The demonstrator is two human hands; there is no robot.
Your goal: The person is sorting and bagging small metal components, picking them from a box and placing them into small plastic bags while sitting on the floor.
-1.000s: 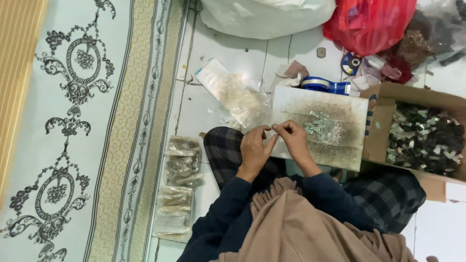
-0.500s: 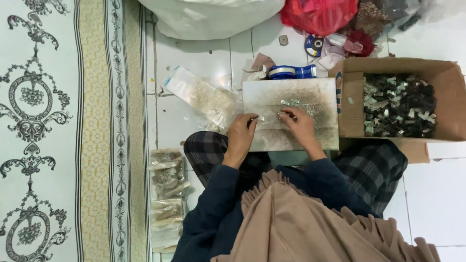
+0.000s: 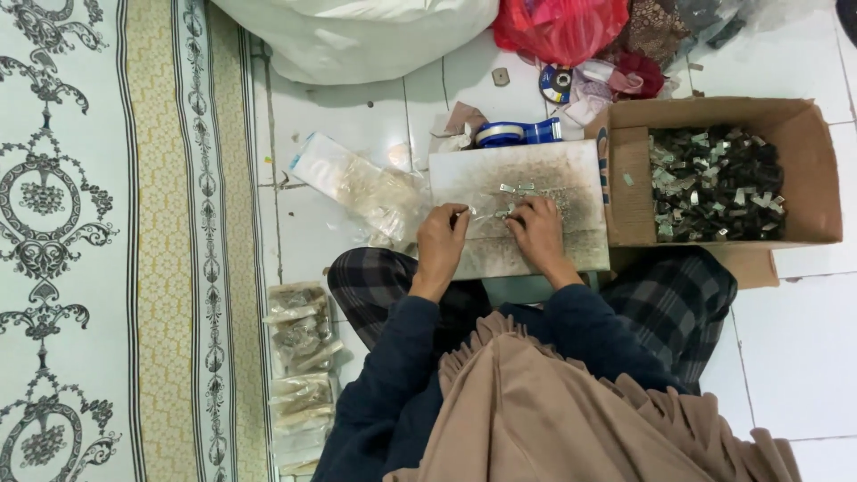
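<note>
Resting on a grey board [image 3: 571, 170] across my lap, both hands work among small silvery metal pieces [image 3: 522, 189]. My left hand [image 3: 442, 239] pinches one tiny piece at its fingertips, grip nearly closed on it. My right hand [image 3: 538, 230] lies curled over a few more pieces, but I cannot tell whether its grip holds any, since the fingers hide them. Just right of the board stands an open cardboard box [image 3: 803, 170] heaped with similar pieces. Clear filled bags [image 3: 299, 344] lie on the tiled floor by my left knee.
</note>
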